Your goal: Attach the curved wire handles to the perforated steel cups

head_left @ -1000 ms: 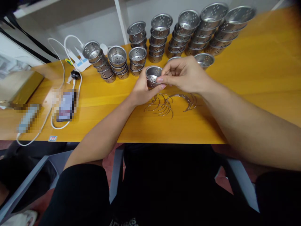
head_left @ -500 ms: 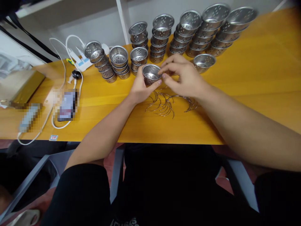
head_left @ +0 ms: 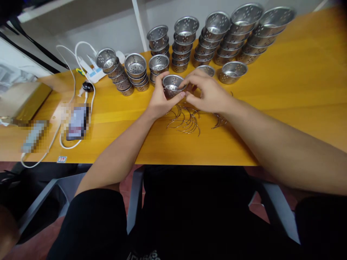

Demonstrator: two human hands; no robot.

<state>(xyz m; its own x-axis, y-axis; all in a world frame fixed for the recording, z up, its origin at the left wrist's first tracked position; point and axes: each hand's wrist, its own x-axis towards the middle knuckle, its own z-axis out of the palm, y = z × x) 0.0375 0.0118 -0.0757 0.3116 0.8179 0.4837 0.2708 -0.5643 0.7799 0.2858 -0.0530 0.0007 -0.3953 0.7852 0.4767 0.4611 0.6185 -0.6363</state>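
My left hand point(head_left: 159, 95) is wrapped round a small perforated metal cup point(head_left: 170, 92), held tilted just above the table with its mouth facing me. At the cup's right rim my right hand point(head_left: 207, 90) has thumb and fingers bent in a pinch. A thin dark line, apparently a curved wire point(head_left: 175, 86), shows inside the cup near these fingertips; its end is hidden by them. Below the hands lies a loose pile of curved metal wires point(head_left: 187, 122). More wires point(head_left: 219, 121) lie under my right wrist. Beyond my right hand sits another cup point(head_left: 207, 69), partly covered.
Stacks of perforated cups point(head_left: 181, 56) line the back, with shorter stacks point(head_left: 137, 74) at left. A single cup point(head_left: 232, 74) stands right of my hand. Further left are a phone point(head_left: 77, 122), white cables, a power strip point(head_left: 96, 74) and a cardboard box point(head_left: 24, 101).
My right fingers have closed in and reach slightly inside the cup's rim, where a thin line now shows. A cup behind my right hand has come into view. My left hand keeps its hold.
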